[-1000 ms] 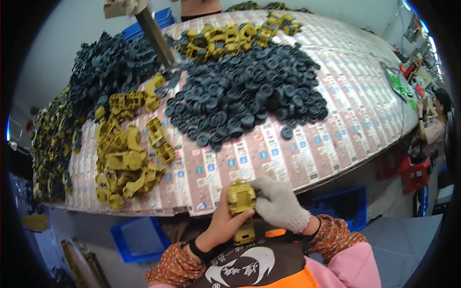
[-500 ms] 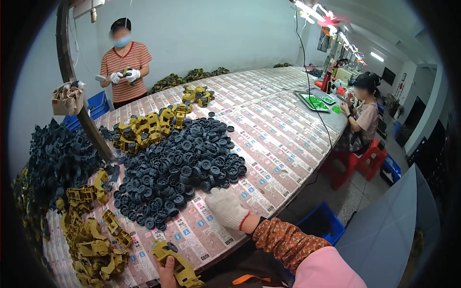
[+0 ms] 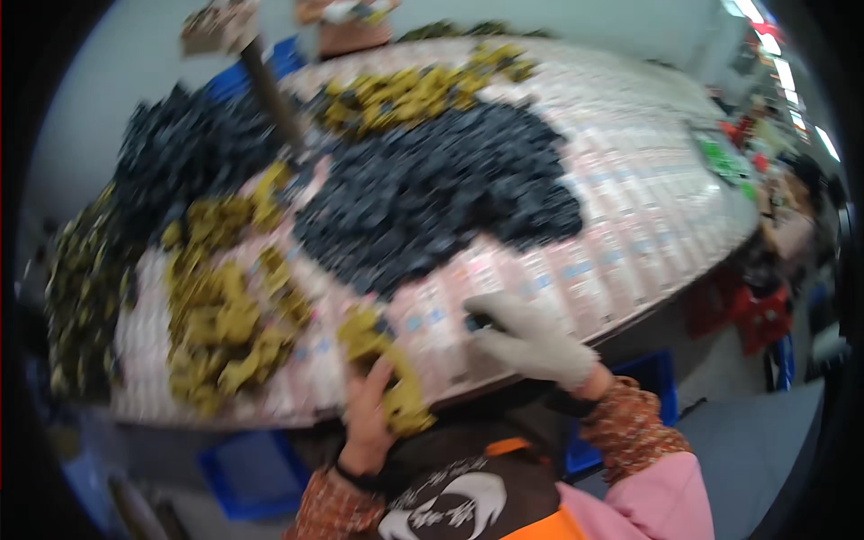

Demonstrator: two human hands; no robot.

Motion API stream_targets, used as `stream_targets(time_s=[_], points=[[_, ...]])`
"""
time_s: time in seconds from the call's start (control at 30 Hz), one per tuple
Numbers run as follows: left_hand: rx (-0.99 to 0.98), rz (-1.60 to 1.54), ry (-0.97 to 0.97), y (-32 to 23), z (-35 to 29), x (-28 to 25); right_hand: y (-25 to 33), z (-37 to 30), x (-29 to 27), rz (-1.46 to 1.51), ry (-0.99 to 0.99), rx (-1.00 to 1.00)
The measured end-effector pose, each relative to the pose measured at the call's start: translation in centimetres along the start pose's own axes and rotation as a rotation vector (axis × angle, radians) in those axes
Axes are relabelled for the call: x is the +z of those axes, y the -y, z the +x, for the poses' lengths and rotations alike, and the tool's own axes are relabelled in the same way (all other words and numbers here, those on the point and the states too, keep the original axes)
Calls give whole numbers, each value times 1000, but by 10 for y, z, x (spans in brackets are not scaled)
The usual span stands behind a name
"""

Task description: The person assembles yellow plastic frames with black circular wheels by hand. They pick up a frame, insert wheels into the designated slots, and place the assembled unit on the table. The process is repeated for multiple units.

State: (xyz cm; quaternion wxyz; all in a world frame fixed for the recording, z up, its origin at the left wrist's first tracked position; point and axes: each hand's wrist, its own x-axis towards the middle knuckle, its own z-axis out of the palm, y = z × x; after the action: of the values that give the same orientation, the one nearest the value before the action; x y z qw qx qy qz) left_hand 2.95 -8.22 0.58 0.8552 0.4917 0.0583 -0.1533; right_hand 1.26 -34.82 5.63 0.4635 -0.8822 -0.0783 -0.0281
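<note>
My bare left hand (image 3: 366, 416) is closed round a mustard-yellow plastic toy vehicle body (image 3: 403, 387), held upright near the table's front edge. A dark spot at the body's upper end looks like a wheel fitted to it. My right hand (image 3: 537, 344), in a white knit glove, pinches a small dark toy wheel (image 3: 481, 320) to the right of that body. Beyond both hands spreads a big heap of dark toy wheels (image 3: 441, 193). To the left lies a pile of loose yellow bodies (image 3: 216, 315). Motion blurs the view.
A post (image 3: 270, 94) rises from the table (image 3: 621, 216) beside a heap of dark parts (image 3: 189, 153). Yellow bodies (image 3: 396, 99) lie behind the wheels. Blue crates (image 3: 252, 477) stand below. Across the table is one person; at the right, another sits by green parts (image 3: 723, 160).
The view has swung down and left. My right hand has come away from the wheel heap with a wheel, nearer the body. My left hand still grips the body.
</note>
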Motion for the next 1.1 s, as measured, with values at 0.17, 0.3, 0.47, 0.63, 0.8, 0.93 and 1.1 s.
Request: stream_targets(time_s=[0.17,0.3,0.47,0.63,0.8,0.93,1.1], points=[[52,-90,-11,-9,-1,9,45,-24,36,531,218,357],[18,-96,-30,-7,-5,7,37,-34,65,696,220,351],[81,-78,-31,-4,-4,6,35,-36,70,768,226,428],[99,-61,-27,2,-1,3,33,-39,72,783,218,458],[186,20,-83,8,-4,6,38,-39,80,676,135,439],[314,106,-57,13,-8,4,43,-52,89,319,4,190],[403,223,267,18,-15,0,46,-52,91,48,54,28]])
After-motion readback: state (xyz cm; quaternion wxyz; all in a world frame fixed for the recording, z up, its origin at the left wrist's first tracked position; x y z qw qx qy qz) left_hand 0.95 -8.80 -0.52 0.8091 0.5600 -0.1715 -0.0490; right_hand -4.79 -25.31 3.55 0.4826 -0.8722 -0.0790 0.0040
